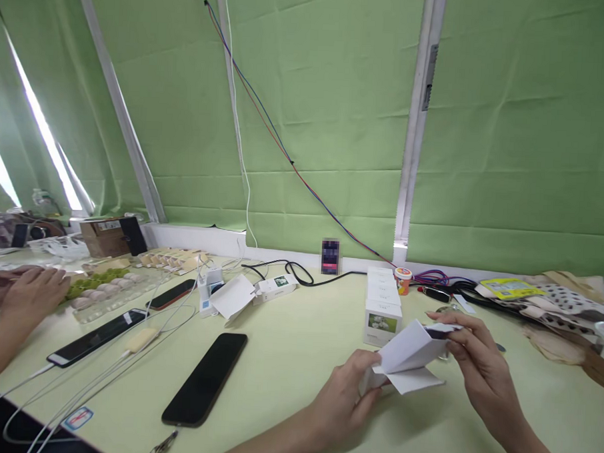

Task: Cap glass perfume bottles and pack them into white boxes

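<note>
An open white box [410, 357], its flaps spread, is held above a pale table [279, 392], the left hand [343, 392] grasping its lower end while the fingertips of the right hand [476, 364] pinch a dark piece [437, 334] at its upper end. Just beyond stands a row of white boxes [382, 321], with an orange cup [402, 282] beside its far end. A black phone [206, 380] lies left of the hands, near charging cables [95, 380]. At far left, a co-worker's hands [31, 295] reach beside a tray [123, 299] of small pale and green pieces; their grip cannot be made out.
</note>
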`<state>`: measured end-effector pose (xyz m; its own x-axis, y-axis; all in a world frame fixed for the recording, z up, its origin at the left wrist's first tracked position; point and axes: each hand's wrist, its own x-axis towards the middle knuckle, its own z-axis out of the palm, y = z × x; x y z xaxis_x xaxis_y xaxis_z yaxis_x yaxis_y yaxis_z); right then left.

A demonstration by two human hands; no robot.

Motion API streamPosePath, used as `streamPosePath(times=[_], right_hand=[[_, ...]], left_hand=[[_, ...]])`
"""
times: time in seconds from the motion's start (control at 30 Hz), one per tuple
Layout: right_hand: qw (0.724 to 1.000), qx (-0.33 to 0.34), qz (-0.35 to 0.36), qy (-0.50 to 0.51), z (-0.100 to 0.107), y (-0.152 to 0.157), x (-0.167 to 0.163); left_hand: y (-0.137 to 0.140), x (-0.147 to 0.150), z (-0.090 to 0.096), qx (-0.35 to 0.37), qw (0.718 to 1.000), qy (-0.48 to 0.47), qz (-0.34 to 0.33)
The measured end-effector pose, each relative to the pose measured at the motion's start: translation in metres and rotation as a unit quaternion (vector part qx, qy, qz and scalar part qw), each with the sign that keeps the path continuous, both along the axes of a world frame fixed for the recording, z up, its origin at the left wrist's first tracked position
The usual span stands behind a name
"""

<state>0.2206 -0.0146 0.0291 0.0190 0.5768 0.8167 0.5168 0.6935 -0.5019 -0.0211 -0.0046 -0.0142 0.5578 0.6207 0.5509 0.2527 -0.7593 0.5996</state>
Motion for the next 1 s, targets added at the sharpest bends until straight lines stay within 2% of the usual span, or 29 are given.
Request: streamPosePath(times=[0.1, 0.23, 0.4, 0.57, 0.73, 0.83, 0.93, 1.0], right_hand=[[0.999, 0.023, -0.003, -0.028, 0.000, 0.000, -0.001], [0.995, 0.043, 0.029, -0.088, -0.005, -0.001, -0.006], [0.988, -0.011, 0.051, -0.148, -0.012, 0.001, -0.013], [0.977, -0.030, 0.086, -0.195, -0.008, 0.000, -0.017], [0.975, -0.049, 0.124, -0.177, -0.009, -0.001, -0.016], [0.990, -0.035, 0.083, -0.113, -0.015, 0.000, -0.017], [0.996, -0.041, 0.026, -0.072, -0.016, 0.000, -0.018], [0.996, -0.040, 0.029, -0.077, -0.014, 0.001, -0.019]], left_hand=[[-0.002, 0.001, 0.005, -0.010, 1.000, 0.003, 0.000], [-0.002, 0.001, 0.006, -0.010, 1.000, 0.007, 0.000], [0.001, -0.001, 0.001, -0.015, 1.000, -0.003, -0.005], [0.003, -0.003, -0.001, -0.016, 1.000, -0.005, -0.009], [0.005, -0.005, 0.002, 0.016, 0.999, -0.005, -0.035], [0.005, -0.006, 0.005, 0.024, 0.997, -0.007, -0.068], [0.004, -0.005, 0.005, 0.009, 0.996, 0.032, -0.079], [0.004, -0.005, 0.004, 0.015, 0.995, 0.054, -0.077]])
